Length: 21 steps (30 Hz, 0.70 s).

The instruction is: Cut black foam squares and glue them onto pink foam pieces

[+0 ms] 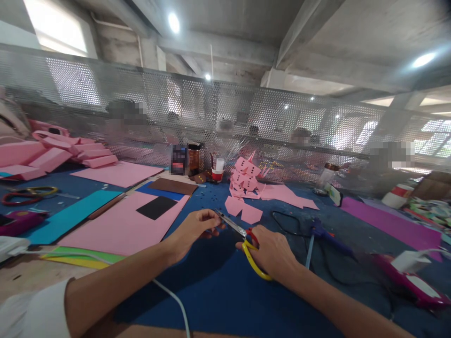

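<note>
My right hand [271, 249] grips a pair of scissors [233, 226] by its red and yellow handles, the blades pointing up and to the left. At the blade tips, the fingers of my left hand [197, 230] are pinched together; whatever they hold is too small to make out. Just beyond the blades lie pink cut paper pieces [243, 210]. Behind those stands a stack of folded pink paper shapes with black dots [245, 176]. A small black sheet [156, 207] rests on a large pink sheet [123, 225] to the left of my left hand.
A blue glue gun [327, 237] with a black cord lies right of my right hand. Purple sheets [384, 225] are farther right. At the left are a turquoise sheet [73, 216], another pair of scissors [28, 195] and pink paper bags [52, 152]. A perforated metal screen [211, 108] stands behind.
</note>
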Each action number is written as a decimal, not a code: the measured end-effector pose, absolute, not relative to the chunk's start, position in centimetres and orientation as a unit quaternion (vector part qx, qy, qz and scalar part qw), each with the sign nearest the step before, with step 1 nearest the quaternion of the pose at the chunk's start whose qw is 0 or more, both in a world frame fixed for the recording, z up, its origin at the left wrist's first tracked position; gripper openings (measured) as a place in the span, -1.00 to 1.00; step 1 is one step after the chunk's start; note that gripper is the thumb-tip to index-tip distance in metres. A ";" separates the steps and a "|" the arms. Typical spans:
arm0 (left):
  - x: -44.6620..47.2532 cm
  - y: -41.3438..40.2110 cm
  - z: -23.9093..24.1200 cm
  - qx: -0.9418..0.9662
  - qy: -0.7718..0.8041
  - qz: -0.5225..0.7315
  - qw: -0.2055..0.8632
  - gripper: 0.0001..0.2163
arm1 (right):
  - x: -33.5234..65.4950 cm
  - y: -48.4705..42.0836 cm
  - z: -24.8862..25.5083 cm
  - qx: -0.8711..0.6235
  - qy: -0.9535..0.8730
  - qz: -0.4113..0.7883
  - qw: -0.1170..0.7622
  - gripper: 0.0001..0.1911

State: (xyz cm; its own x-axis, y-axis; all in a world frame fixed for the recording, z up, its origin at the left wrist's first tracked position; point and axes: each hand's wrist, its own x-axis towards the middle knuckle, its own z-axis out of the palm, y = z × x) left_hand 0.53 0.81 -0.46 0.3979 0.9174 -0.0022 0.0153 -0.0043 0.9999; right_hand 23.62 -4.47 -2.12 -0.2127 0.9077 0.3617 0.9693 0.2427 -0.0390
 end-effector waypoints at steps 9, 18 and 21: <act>0.6 0.7 -0.1 0.586 0.410 0.396 0.576 -0.80 | 23.6 -4.4 -1.9 -0.618 -0.770 -0.089 0.130 -0.52; 0.5 0.8 -0.4 0.561 0.385 0.428 0.595 -0.82 | 23.7 -4.5 -1.6 -0.610 -0.770 -0.085 0.164 -0.49; 0.5 0.7 -0.3 0.564 0.372 0.431 0.598 -0.83 | 23.6 -4.4 -1.8 -0.604 -0.777 -0.085 0.159 -0.47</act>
